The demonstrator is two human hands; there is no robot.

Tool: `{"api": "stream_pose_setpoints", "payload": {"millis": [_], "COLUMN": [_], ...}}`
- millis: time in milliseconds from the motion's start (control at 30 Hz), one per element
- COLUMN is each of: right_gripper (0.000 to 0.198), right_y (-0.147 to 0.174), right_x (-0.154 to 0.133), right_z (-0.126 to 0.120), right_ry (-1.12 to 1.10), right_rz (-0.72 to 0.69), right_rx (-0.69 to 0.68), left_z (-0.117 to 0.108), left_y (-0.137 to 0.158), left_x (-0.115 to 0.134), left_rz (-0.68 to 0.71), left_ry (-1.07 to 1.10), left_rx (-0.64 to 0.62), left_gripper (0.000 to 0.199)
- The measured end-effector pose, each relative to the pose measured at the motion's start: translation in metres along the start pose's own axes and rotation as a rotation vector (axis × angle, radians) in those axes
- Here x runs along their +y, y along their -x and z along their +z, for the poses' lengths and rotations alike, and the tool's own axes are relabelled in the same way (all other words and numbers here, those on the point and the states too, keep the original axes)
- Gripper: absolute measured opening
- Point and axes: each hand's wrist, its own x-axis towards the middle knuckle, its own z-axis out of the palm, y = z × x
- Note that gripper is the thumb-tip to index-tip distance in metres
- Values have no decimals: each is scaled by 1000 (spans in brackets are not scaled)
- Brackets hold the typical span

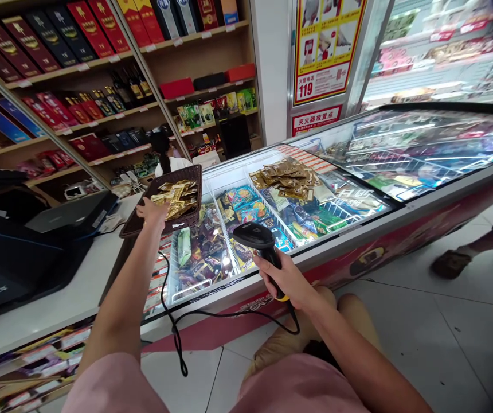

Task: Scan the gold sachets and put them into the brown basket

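Observation:
My left hand [152,212] reaches into a dark brown woven basket [195,198], palm down at the left edge of a heap of gold packets [180,198]. Its fingers look bent and somewhat apart; their tips are partly hidden, and no packet shows clearly lifted in them. In my right hand [287,278] is a black handheld barcode scanner [257,235], gripped by its handle with its head pointing left. A black cable [229,313] loops from the handle towards the counter. The basket rests at the freezer's left end, beside the counter.
An open-topped chest freezer [332,244] has wire dividers, several kinds of wrapped packs and a pile of gold packets [289,178]. The counter [87,269] carries a black checkout machine [1,252]. A person [171,158] is behind it. Another person's foot [450,264] shows at right.

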Motion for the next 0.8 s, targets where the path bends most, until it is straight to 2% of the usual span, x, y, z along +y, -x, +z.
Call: {"api": "stream_pose_setpoints", "payload": {"millis": [67,100,167,267,367,567,700,800], "right_gripper": [42,42,43,46,47,48,49,50], "right_y": [-6,-9,-17,-32,-50,-102,-131,-141], "right_x": [-2,-3,-6,-15,-24,-31,-29,-26], "right_z": [0,-1,-3,-8,-15,-34,-46,-51], "right_ry": [8,8,-2,-27,-36,-80,-162,-221], "right_rz": [-6,-8,-12,-10,-30,-98,-104,-90], "right_rx": [-2,-1,6,26,50,91,136,171], "left_z": [17,29,56,103,149,228,267,291], "left_y": [3,6,14,28,37,32,24,21], "left_x": [10,17,33,59,78,103,116,123], "left_rz": [43,81,173,287,350,370,349,305], "left_ry": [-74,-97,-127,-189,-170,-120,-77,-43], "left_rx": [40,19,-89,-331,-475,-568,-623,-656], "left_gripper": [75,75,69,62,59,45,41,47]}}
